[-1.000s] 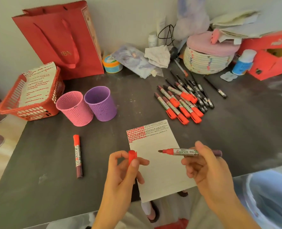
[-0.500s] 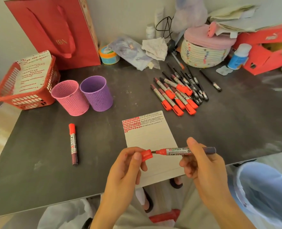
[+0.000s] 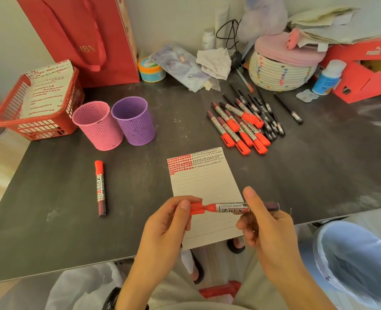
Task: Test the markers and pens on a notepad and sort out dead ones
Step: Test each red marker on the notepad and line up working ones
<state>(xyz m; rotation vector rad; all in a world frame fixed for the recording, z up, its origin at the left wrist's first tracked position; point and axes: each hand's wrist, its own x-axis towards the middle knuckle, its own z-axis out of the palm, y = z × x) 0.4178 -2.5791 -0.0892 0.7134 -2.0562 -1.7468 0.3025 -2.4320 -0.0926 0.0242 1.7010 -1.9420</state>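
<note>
Red marker [image 3: 232, 207] over the notepad's [image 3: 203, 182] near end.
Right hand [image 3: 267, 229] grips its barrel, left hand [image 3: 165, 229] pinches the cap [image 3: 196, 208] at the tip; likely light, stiff, smooth plastic, best held mid-barrel.

Two mesh cups [image 3: 97, 130], one red basket [image 3: 39, 128], one notepad [image 3: 203, 180], one loose marker [image 3: 100, 189], one held marker [image 3: 229, 207], one marker pile [image 3: 241, 130].

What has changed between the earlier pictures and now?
The left hand brought the cap rightward onto the tip of the marker, which the right hand holds over the notepad. Both grips stayed the same; the lone marker, the cups and the marker pile lie as before.
</note>
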